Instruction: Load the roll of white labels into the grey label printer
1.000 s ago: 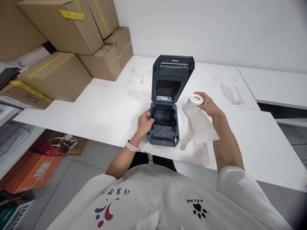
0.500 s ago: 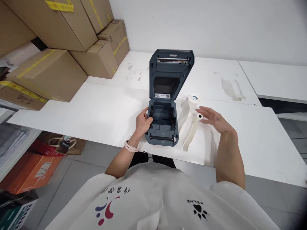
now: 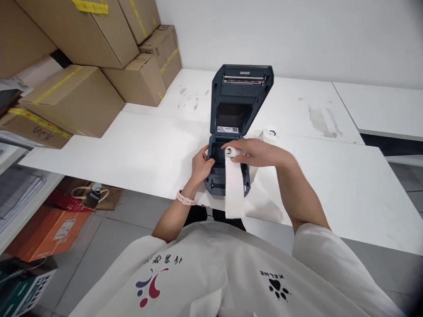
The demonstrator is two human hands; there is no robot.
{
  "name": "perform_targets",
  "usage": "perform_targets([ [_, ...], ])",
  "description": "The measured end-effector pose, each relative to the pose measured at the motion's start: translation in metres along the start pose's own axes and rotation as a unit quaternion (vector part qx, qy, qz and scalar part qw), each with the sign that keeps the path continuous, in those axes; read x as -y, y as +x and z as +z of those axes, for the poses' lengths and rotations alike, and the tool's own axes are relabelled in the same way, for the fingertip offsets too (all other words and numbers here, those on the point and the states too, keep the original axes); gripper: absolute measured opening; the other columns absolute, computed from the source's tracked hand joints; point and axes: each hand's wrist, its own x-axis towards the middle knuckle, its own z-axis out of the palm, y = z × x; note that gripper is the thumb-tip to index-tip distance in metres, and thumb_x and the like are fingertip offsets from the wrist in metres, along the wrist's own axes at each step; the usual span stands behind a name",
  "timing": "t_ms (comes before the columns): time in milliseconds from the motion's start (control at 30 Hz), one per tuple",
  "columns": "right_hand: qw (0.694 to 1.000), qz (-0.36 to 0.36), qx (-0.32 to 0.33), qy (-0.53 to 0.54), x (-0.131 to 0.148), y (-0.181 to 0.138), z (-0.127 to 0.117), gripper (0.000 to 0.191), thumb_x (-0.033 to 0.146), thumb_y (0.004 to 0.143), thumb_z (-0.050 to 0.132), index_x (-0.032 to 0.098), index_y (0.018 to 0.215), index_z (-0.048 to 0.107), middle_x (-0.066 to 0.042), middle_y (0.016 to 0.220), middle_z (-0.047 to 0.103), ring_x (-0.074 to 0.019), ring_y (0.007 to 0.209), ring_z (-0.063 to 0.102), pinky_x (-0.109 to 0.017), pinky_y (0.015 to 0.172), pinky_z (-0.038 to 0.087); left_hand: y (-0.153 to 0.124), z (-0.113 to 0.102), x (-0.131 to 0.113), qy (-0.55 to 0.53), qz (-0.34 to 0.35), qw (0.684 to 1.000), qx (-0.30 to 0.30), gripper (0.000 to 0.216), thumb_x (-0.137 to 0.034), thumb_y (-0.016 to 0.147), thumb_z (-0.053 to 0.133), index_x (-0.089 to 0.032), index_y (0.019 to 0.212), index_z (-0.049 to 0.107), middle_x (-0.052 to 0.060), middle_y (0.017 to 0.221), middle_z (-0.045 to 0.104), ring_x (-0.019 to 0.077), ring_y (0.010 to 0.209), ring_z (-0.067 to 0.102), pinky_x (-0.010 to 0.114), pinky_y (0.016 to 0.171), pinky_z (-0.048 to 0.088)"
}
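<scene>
A dark blue-grey label printer [image 3: 214,182] stands on the white table with its lid [image 3: 231,96] raised. My left hand [image 3: 202,165] grips the printer's left side wall, thumb over the inner edge. Over the open compartment, my right hand [image 3: 256,152] holds a small roll of white label paper [image 3: 234,185] between thumb and fingers. Its loose strip hangs down across the printer's front and past the table edge. Behind my right hand, a second, larger paper roll [image 3: 269,134] rests on the table, partly hidden.
Cardboard boxes [image 3: 76,99] are stacked at the left end of the table [image 3: 158,149]. A white wall [image 3: 280,39] runs behind it. Below on the left are an orange box [image 3: 49,233] and a bag [image 3: 110,198] on the floor.
My right hand has taken hold of the small paper roll and carried it left from the table to above the printer. My left hand stays on the printer.
</scene>
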Motion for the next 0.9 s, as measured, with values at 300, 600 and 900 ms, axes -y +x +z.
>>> perform_targets([
  [300, 0.973, 0.104, 0.025, -0.204, 0.015, 0.036, 0.056, 0.032, 0.014, 0.095, 0.060, 0.010, 0.126, 0.068, -0.022, 0.125, 0.073, -0.0381, 0.119, 0.067, -0.048, 0.097, 0.051, -0.001, 0.003, 0.008, -0.019, -0.003, 1.000, -0.014, 0.072, -0.019, 0.071, 0.061, -0.018, 0.143, 0.061, 0.001, 0.085, 0.058, 0.0165, 0.076, 0.054, 0.031, 0.071, 0.044],
  [600, 0.970, 0.036, -0.234, -0.064, 0.044, -0.046, 0.113, 0.033, 0.022, 0.105, 0.047, 0.024, 0.123, 0.074, -0.010, 0.132, 0.075, -0.0327, 0.116, 0.071, -0.056, 0.095, 0.062, -0.002, 0.007, 0.004, -0.165, -0.017, 0.985, 0.051, 0.075, -0.018, 0.073, 0.065, -0.016, 0.146, 0.049, 0.015, 0.147, 0.057, 0.0276, 0.131, 0.058, 0.038, 0.104, 0.051],
  [900, 0.966, 0.019, -0.257, 0.002, 0.050, -0.060, 0.131, 0.038, 0.018, 0.104, 0.052, 0.030, 0.135, 0.069, -0.005, 0.143, 0.068, -0.0282, 0.138, 0.062, -0.057, 0.112, 0.058, 0.000, 0.007, 0.005, -0.141, -0.027, 0.988, 0.050, 0.078, -0.024, 0.072, 0.072, -0.021, 0.147, 0.050, 0.013, 0.149, 0.057, 0.0291, 0.136, 0.054, 0.043, 0.110, 0.047],
])
